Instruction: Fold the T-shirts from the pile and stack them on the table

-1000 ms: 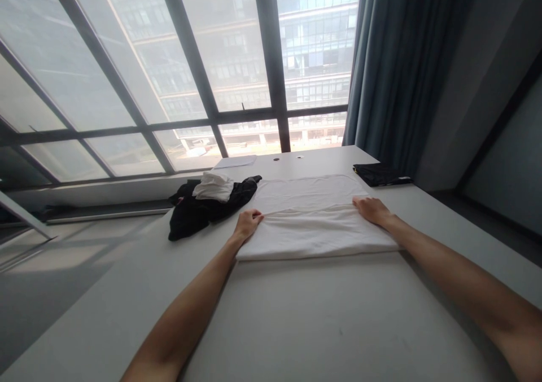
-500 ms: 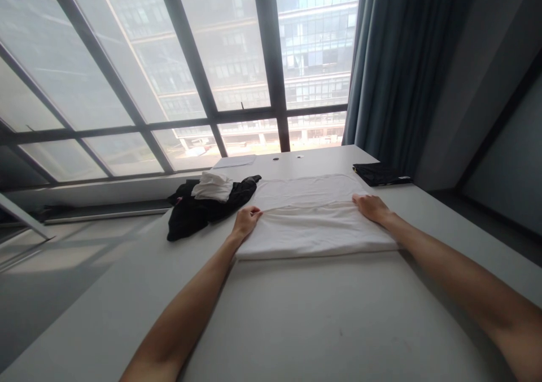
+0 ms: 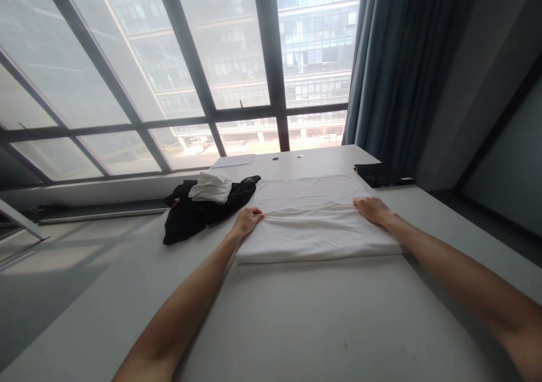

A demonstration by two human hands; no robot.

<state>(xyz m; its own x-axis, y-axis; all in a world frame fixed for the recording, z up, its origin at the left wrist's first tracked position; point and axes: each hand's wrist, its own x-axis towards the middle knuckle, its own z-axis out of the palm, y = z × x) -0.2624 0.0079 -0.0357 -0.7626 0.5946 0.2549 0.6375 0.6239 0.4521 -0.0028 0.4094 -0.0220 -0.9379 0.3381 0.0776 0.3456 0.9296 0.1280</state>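
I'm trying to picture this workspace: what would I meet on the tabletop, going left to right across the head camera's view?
Black clothing → left hand → spread white cloth → right hand → folded black cloth.

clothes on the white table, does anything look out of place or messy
The black clothing left of the left hand lies crumpled with a white cloth bunched on top, unlike the flat, folded black garment at right. No spill or damage shows.
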